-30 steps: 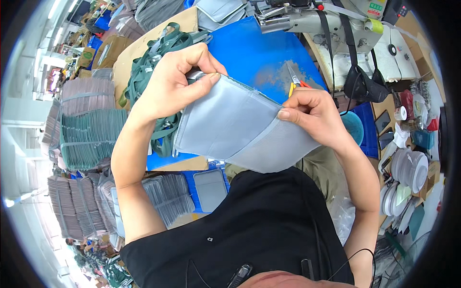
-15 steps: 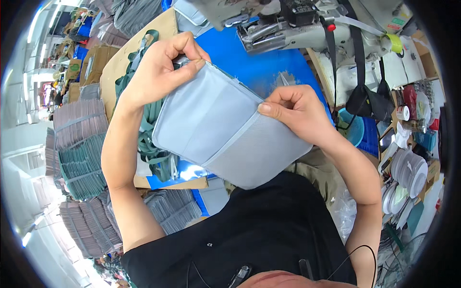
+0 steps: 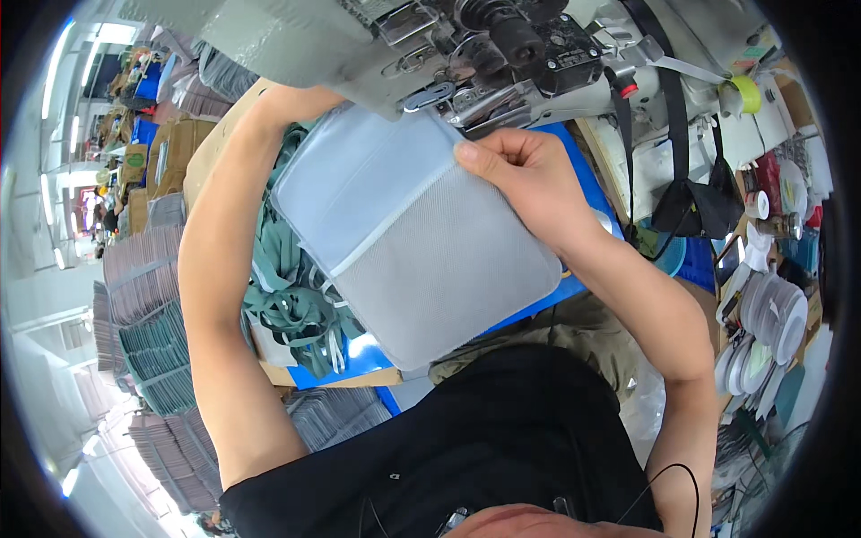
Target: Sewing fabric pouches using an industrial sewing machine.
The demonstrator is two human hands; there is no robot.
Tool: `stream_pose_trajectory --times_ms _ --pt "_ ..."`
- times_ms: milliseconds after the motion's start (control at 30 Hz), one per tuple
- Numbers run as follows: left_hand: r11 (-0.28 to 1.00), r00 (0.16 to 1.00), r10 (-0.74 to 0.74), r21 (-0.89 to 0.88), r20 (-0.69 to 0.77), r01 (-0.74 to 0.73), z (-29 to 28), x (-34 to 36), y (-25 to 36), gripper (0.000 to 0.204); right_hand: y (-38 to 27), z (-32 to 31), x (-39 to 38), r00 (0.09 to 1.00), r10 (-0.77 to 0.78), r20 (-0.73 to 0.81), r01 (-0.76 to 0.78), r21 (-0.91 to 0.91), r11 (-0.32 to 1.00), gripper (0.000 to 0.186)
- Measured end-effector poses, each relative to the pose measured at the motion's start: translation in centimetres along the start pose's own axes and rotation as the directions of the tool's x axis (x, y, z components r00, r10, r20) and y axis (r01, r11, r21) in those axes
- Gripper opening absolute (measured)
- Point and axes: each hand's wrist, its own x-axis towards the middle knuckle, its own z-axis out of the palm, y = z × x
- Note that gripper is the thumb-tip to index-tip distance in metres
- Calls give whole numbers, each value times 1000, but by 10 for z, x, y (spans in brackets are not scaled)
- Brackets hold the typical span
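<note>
A light grey fabric panel (image 3: 359, 188) with a grey mesh section (image 3: 439, 269) lies at a tilt beneath the head of a sewing machine (image 3: 502, 45), its upper edge close to the metal needle-and-foot parts. My right hand (image 3: 516, 170) pinches the panel's upper right edge, thumb on top at the seam between the plain and mesh parts. My left hand (image 3: 305, 103) reaches to the panel's upper left; its fingers are hidden behind the machine head.
Tangled green straps (image 3: 291, 296) lie left of the panel on a blue board (image 3: 560, 291). Stacked bundles of pieces (image 3: 143, 269) stand at the left. A black pouch (image 3: 691, 206), a blue basket (image 3: 664, 255) and white spools (image 3: 771, 318) are on the right.
Both hands and the panel have moved up and forward to the machine head, which now covers the left hand's fingers. The panel has turned, showing more of its mesh part.
</note>
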Motion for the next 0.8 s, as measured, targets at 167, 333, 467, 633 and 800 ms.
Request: stream_pose_trajectory --times_ms 167,333,467,633,800 --pt "910 918 396 148 -31 -388 -6 23 -47 49 -5 10 2 995 -8 -98 15 76 997 31" --pt "971 991 -14 234 -136 46 14 12 9 52 -2 16 -1 984 -12 -178 31 104 994 30" --pt "960 909 -155 157 -387 231 38 -57 156 50 4 15 3 985 -53 -162 66 80 995 30" --pt "956 996 -28 289 -82 51 67 -110 275 67 15 15 -2 994 9 -107 24 306 952 30" --pt "876 999 -24 482 -33 37 42 -110 278 72 29 -3 -53 998 -53 -23 56 193 980 25"
